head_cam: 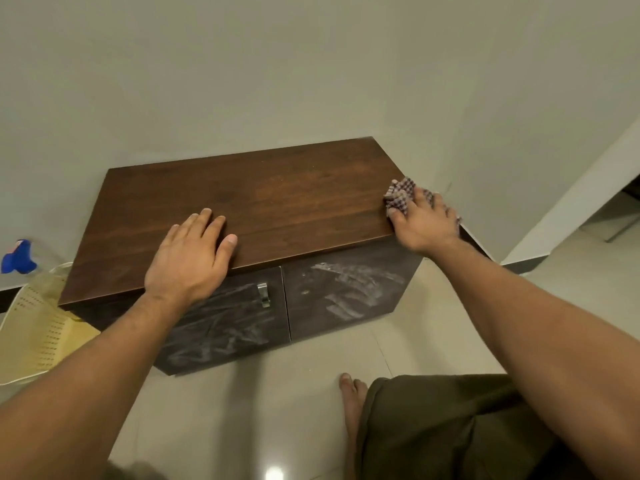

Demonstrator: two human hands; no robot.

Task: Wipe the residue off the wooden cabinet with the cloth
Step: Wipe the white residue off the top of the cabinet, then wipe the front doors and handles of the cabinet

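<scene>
A low wooden cabinet (277, 199) with a dark brown top stands against the wall. Its two front doors carry white smeared residue (349, 285). The left door has a metal handle (263, 294). My left hand (188, 258) lies flat on the front edge of the top, fingers spread, holding nothing. My right hand (424, 223) presses a checked cloth (400, 194) onto the right front corner of the top. Most of the cloth is hidden under the hand.
A cream perforated basket (34, 330) sits on the floor left of the cabinet, with a blue-topped spray bottle (17, 258) behind it. My bare foot (349, 396) and bent knee in olive cloth (433, 427) are on the tiled floor in front. A doorway opens at right.
</scene>
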